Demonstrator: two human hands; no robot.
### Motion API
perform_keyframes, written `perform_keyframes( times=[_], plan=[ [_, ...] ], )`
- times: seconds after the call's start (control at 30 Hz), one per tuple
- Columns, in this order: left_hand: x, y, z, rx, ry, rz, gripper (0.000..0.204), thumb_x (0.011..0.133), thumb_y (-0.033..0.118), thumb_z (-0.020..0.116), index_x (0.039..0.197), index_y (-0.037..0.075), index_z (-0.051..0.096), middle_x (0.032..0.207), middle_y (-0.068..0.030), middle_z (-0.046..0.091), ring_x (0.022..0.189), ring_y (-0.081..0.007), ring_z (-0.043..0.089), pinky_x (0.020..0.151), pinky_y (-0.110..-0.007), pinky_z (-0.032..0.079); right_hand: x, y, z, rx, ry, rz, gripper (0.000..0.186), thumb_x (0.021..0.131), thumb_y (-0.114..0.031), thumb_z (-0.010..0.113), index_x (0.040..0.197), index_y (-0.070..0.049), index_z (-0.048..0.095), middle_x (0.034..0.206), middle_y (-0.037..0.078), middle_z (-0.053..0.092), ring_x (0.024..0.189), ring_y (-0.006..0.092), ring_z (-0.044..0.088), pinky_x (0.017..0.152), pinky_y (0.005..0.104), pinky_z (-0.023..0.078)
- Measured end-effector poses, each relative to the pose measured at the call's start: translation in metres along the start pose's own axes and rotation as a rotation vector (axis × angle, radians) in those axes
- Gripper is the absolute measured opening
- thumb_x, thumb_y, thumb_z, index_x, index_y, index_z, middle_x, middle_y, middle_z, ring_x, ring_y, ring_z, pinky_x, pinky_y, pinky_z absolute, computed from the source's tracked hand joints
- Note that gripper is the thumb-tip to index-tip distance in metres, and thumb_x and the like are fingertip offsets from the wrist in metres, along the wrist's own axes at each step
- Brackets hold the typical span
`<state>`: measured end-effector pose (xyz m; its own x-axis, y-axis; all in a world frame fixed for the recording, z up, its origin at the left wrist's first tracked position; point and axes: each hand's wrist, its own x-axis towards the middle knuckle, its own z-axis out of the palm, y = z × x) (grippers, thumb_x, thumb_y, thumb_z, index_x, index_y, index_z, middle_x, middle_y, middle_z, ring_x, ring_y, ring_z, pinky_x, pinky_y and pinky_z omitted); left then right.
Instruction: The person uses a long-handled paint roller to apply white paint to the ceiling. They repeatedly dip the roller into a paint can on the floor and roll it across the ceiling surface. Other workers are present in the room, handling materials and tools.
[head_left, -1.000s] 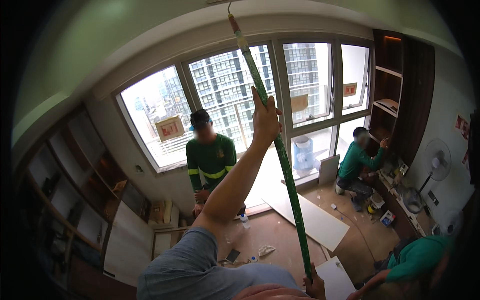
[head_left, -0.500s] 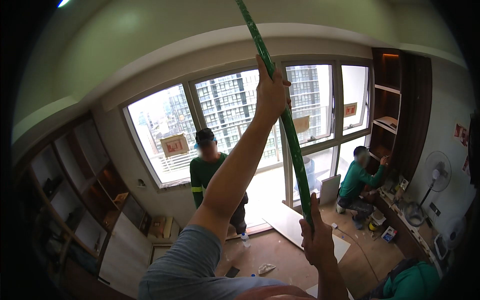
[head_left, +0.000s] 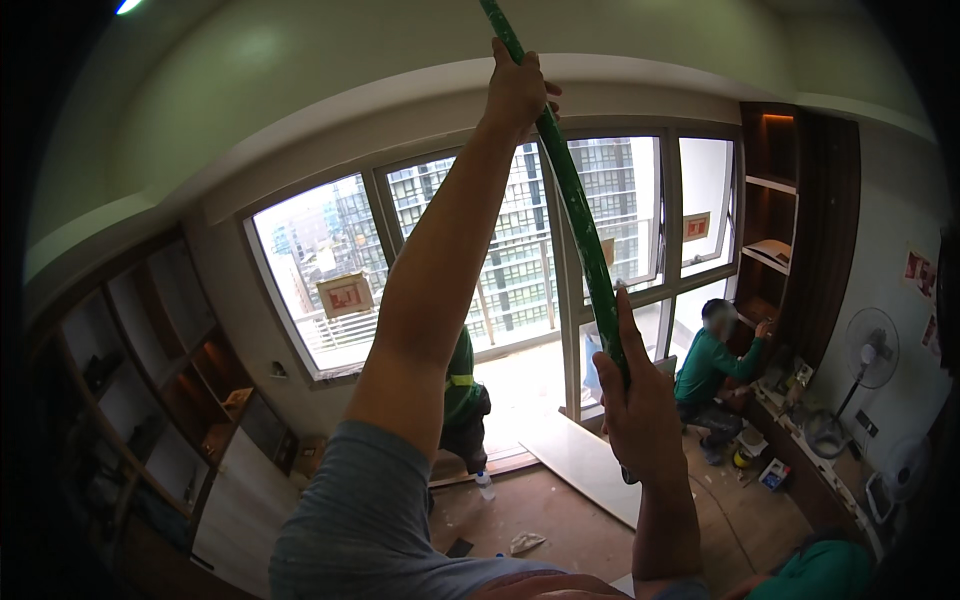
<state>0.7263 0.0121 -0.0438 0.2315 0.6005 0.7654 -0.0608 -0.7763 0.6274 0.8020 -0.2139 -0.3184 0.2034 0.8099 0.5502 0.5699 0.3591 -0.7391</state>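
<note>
A long green pole (head_left: 580, 215), speckled with pale spots, slants from the centre right up past the top edge, where its upper end is out of view. High on the pole, my left hand (head_left: 515, 92) is closed round it with the arm stretched up. Lower down, my right hand (head_left: 640, 420) grips the pole close to its bottom end, index finger pointing up along it. Behind the pole are large windows (head_left: 470, 225).
A person in green (head_left: 460, 390) stands behind my left arm; another (head_left: 715, 360) crouches by the right-hand shelves. A green sleeve (head_left: 825, 570) shows at lower right. A pale board (head_left: 580, 465), a water bottle (head_left: 485, 487) and a standing fan (head_left: 870, 350) are around.
Both hands have risen with the pole, my left hand reaching nearer the ceiling. The standing person has shifted right and is now mostly behind my left arm.
</note>
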Motion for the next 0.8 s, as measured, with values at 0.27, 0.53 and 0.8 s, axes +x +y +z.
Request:
perform_keyframes(
  times=[0.27, 0.53, 0.8],
  plan=[
    [0.002, -0.014, 0.011, -0.037, 0.051, -0.018, 0.075, 0.108, 0.027, 0.040, 0.163, 0.025, -0.010, 0.092, -0.0213, 0.061, 0.058, -0.0281, 0.062, 0.053, -0.042, 0.057, -0.018, 0.029, 0.000, -0.078, 0.054, -0.038, 0.069, 0.105, -0.020, 0.053, 0.165, -0.018, 0.018, 0.082, 0.024, 0.069, 0.072, 0.0400, 0.071, 0.067, 0.0497, 0.052],
    [0.012, -0.046, 0.025, -0.063, 0.082, -0.053, 0.074, 0.108, 0.027, 0.040, 0.162, 0.024, -0.011, 0.102, -0.0242, 0.062, 0.063, -0.0269, 0.060, 0.056, -0.040, 0.057, -0.105, 0.087, -0.016, -0.088, -0.041, 0.210, 0.070, 0.103, -0.022, 0.055, 0.164, -0.016, 0.021, 0.074, 0.018, 0.065, 0.063, 0.0349, 0.067, 0.062, 0.0428, 0.050],
    [-0.024, -0.107, 0.030, -0.143, 0.114, -0.117, 0.071, 0.107, 0.023, 0.039, 0.164, 0.023, -0.005, 0.088, -0.0193, 0.063, 0.052, -0.0224, 0.058, 0.045, -0.037, 0.053, -0.239, 0.173, -0.013, -0.142, -0.126, 0.410, 0.070, 0.101, -0.027, 0.058, 0.163, -0.014, 0.026, 0.074, 0.015, 0.064, 0.064, 0.0324, 0.067, 0.062, 0.0408, 0.052]
  ],
)
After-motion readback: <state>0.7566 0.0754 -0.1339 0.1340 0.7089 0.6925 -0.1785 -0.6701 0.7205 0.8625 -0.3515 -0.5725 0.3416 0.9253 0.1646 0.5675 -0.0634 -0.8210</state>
